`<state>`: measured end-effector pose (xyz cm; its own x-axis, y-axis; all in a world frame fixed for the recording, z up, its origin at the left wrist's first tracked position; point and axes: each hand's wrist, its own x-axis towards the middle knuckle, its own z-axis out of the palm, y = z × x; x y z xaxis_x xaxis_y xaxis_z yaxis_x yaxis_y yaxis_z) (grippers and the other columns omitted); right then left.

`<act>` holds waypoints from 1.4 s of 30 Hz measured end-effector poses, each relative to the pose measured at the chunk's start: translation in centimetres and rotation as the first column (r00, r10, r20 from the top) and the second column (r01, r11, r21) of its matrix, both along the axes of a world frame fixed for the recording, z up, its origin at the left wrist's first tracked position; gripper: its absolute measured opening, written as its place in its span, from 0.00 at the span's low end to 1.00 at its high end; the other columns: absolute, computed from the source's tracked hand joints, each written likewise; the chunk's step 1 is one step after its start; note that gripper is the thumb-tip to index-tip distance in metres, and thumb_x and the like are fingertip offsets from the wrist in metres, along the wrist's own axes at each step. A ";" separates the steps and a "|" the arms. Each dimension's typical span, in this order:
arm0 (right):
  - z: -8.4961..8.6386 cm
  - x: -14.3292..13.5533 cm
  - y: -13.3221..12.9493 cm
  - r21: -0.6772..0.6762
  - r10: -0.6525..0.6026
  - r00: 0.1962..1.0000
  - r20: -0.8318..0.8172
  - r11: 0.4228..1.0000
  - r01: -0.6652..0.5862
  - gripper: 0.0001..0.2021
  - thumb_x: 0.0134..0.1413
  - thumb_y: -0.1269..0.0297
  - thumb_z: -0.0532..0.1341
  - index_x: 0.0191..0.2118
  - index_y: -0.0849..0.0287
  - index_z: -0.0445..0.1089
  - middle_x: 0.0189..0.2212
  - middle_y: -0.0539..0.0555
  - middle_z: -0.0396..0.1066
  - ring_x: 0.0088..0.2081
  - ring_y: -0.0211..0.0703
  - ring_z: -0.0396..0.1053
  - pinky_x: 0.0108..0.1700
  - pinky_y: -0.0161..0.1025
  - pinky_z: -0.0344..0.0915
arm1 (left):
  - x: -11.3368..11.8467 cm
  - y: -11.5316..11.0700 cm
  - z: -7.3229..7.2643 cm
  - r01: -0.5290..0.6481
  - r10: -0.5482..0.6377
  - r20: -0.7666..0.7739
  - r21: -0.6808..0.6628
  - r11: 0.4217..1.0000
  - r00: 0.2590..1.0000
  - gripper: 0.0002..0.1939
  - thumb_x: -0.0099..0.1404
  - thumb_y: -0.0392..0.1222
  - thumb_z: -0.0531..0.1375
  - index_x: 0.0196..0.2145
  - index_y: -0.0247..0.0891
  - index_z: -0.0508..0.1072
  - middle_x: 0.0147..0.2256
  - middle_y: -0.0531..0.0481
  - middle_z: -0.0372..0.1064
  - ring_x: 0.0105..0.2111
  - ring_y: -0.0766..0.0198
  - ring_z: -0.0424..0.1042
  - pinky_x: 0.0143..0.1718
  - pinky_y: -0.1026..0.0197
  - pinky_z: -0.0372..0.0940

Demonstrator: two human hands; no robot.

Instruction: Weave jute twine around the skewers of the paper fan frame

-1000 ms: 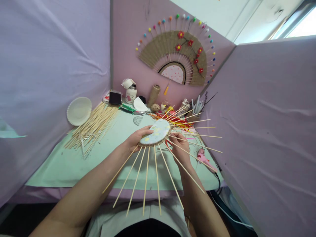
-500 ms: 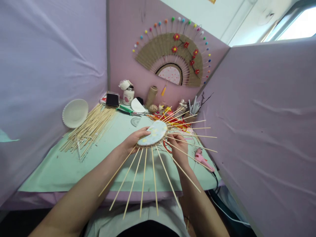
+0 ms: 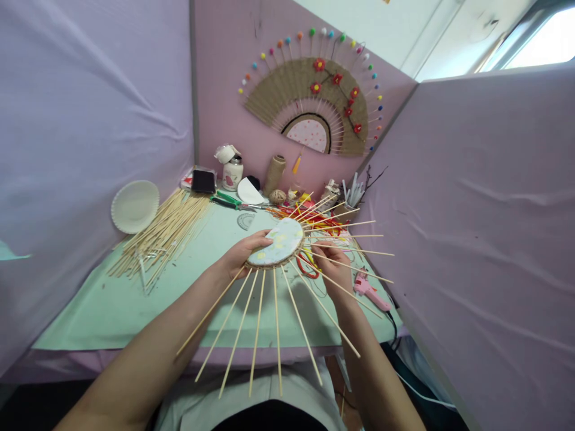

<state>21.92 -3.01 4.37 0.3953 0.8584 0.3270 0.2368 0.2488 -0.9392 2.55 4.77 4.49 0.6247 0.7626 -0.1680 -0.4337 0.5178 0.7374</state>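
A half-round fan base [image 3: 281, 242] covered in pale patterned fabric is held in front of me, with many thin bamboo sticks [image 3: 251, 335] spreading from its curved edge. My left hand [image 3: 242, 254] grips its left side, thumb on top and fingers hidden beneath. On the right, my right hand [image 3: 333, 269] is among the sticks, fingers curled closed at one stick near the base's edge; sticks crossing over it partly cover the grip. Red-handled scissors [image 3: 308, 267] lie below, between the base and my right hand.
A pink glue gun [image 3: 371, 290] with its cable lies at the right edge. A pile of bamboo sticks [image 3: 162, 233] and a white bowl [image 3: 135, 206] are on the left. Green-handled pliers [image 3: 227, 200], a protractor [image 3: 245, 221] and a twine cone [image 3: 275, 173] stand behind. A finished fan [image 3: 309, 108] hangs on the wall.
My right hand has shifted slightly outward to the right and down from the base's edge. More of the scissors shows. The base stays in my left hand, with its sticks slightly shifted.
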 end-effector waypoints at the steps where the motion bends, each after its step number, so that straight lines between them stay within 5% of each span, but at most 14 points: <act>1: 0.1 0.5 -0.1 -0.002 -0.004 1.000 -0.015 1.000 0.004 0.11 0.45 0.57 0.66 0.30 0.59 0.71 0.21 0.46 0.66 0.22 0.34 0.60 0.25 0.33 0.58 | 0.0 0.0 0.0 0.002 -0.002 -0.002 -0.003 1.000 1.000 0.23 0.58 0.27 0.57 0.52 0.28 0.69 0.36 0.41 0.77 0.25 0.65 0.75 0.26 0.69 0.68; 7: 1.5 3.9 -0.9 0.030 -0.090 0.982 -0.168 0.995 0.096 0.13 0.39 0.61 0.70 0.32 0.57 0.71 0.22 0.44 0.66 0.23 0.31 0.61 0.27 0.31 0.60 | -0.2 0.3 -0.1 0.022 -0.022 0.001 0.011 1.000 1.000 0.26 0.57 0.28 0.58 0.55 0.29 0.66 0.37 0.41 0.77 0.25 0.65 0.75 0.25 0.69 0.69; 11: 2.7 5.9 -1.9 0.037 -0.023 0.902 -0.431 0.998 0.043 0.14 0.36 0.63 0.72 0.30 0.56 0.69 0.16 0.39 0.58 0.18 0.27 0.54 0.27 0.30 0.62 | -0.2 0.4 -0.2 0.022 -0.022 0.003 -0.002 1.000 1.000 0.27 0.57 0.28 0.58 0.55 0.29 0.65 0.37 0.42 0.77 0.25 0.65 0.75 0.25 0.69 0.69; 14: 3.7 7.0 -2.9 0.064 0.024 0.852 -0.523 0.998 0.011 0.14 0.36 0.63 0.73 0.30 0.55 0.69 0.18 0.40 0.61 0.17 0.26 0.54 0.27 0.29 0.64 | -0.1 0.4 -0.1 0.014 -0.014 -0.021 -0.010 1.000 1.000 0.26 0.58 0.28 0.58 0.55 0.29 0.66 0.37 0.42 0.77 0.26 0.64 0.76 0.25 0.67 0.70; 26: 6.4 8.4 -4.0 0.223 0.050 0.890 -0.453 0.973 0.059 0.11 0.35 0.67 0.72 0.30 0.56 0.74 0.28 0.48 0.76 0.18 0.24 0.58 0.27 0.27 0.67 | -0.2 0.3 -0.1 0.033 -0.034 -0.026 -0.025 0.999 0.999 0.28 0.58 0.27 0.58 0.57 0.29 0.64 0.39 0.41 0.77 0.28 0.63 0.77 0.28 0.67 0.71; 34: 3.3 8.3 -0.3 0.028 -0.013 0.867 -0.499 0.999 0.032 0.11 0.34 0.68 0.71 0.30 0.57 0.73 0.28 0.48 0.76 0.18 0.25 0.60 0.27 0.29 0.67 | -0.2 0.0 0.3 0.031 -0.031 -0.032 -0.007 0.999 0.999 0.26 0.58 0.27 0.57 0.56 0.29 0.64 0.38 0.41 0.77 0.26 0.63 0.76 0.25 0.67 0.70; 42: -0.8 4.7 5.6 -0.079 0.023 0.913 -0.407 0.995 -0.060 0.09 0.35 0.66 0.68 0.27 0.58 0.71 0.24 0.48 0.73 0.18 0.30 0.62 0.21 0.30 0.59 | 0.0 0.0 -0.3 0.086 -0.086 -0.020 -0.002 0.996 0.996 0.26 0.56 0.28 0.59 0.54 0.30 0.67 0.37 0.41 0.77 0.27 0.64 0.76 0.26 0.68 0.69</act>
<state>26.60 2.62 3.60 0.4411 0.8948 0.0687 -0.1774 0.1619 -0.9707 2.50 4.72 4.21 0.6843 0.7061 -0.1819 -0.3732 0.5535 0.7446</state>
